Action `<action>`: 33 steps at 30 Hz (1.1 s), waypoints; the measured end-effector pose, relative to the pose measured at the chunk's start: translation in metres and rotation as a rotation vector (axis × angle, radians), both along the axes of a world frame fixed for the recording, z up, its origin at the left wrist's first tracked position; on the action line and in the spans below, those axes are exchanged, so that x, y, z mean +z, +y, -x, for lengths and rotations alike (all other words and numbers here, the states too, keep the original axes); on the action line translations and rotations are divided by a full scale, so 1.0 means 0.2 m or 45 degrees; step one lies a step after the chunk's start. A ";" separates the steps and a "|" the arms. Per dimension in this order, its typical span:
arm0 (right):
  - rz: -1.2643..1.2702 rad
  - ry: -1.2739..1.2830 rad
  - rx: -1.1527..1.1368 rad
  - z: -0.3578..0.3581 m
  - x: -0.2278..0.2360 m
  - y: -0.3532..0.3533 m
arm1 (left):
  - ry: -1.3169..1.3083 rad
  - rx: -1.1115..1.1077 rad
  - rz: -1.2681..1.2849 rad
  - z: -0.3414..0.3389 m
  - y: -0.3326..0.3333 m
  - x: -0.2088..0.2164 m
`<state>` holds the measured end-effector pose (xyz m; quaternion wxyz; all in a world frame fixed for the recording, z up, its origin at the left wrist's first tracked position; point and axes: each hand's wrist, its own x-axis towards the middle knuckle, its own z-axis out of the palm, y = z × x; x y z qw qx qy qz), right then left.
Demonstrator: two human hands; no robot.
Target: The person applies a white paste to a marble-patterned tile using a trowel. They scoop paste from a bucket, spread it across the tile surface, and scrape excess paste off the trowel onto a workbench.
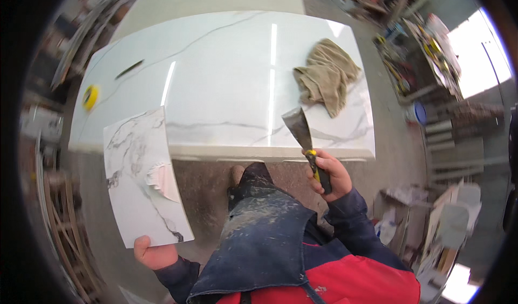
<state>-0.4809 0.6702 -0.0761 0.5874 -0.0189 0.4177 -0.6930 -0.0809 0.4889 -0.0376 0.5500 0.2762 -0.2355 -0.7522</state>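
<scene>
My left hand grips the near edge of a white, grey-veined tile piece, thumb on top and fingers underneath out of sight. On the tile lies a smear of pale pink paste, near its right edge. My right hand is closed round the black and yellow handle of a putty knife, its wide metal blade pointing up and away. Both are held at the near edge of a white marble-patterned slab. The blade looks to be just short of a crumpled brown cloth on the slab.
On the slab's left side lie a yellow tape roll and a thin dark pen-like tool. A cluttered shelf and a white bucket stand at the right. Racks with long pieces line the left.
</scene>
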 end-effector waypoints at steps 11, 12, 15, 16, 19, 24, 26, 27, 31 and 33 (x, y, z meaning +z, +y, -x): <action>-0.124 -0.111 -0.706 -0.51 -0.06 -0.22 | -0.308 -0.566 -0.125 0.11 -1.02 -0.05; -0.152 -0.107 -0.800 -0.55 -0.06 -0.20 | -0.284 -0.636 -0.151 0.15 -1.10 -0.07; -0.112 -0.016 -1.232 -0.78 -0.10 -0.08 | -0.267 -0.880 -0.221 0.16 -1.31 -0.15; -0.085 -0.015 -1.341 -0.88 -0.11 -0.06 | -0.256 -0.953 -0.225 0.18 -1.37 -0.15; -0.056 -0.033 -1.579 -1.06 -0.15 -0.07 | -0.233 -1.175 -0.201 0.28 -1.46 -0.06; -0.154 -0.043 -1.683 -1.14 -0.28 -0.20 | -0.305 -1.294 -0.178 0.32 -1.52 0.00; -0.142 -0.020 -1.734 -1.11 -0.36 -0.23 | -0.365 -1.300 -0.131 0.31 -1.53 0.02; -0.132 -0.003 -1.749 -1.07 -0.39 -0.25 | -0.389 -1.293 -0.105 0.31 -1.52 0.03; -0.224 0.018 -1.835 -0.94 -0.46 -0.28 | -0.462 -1.203 -0.020 0.32 -1.48 0.07; -0.219 -0.004 -1.858 -0.89 -0.49 -0.30 | -0.501 -1.168 -0.031 0.34 -1.46 0.08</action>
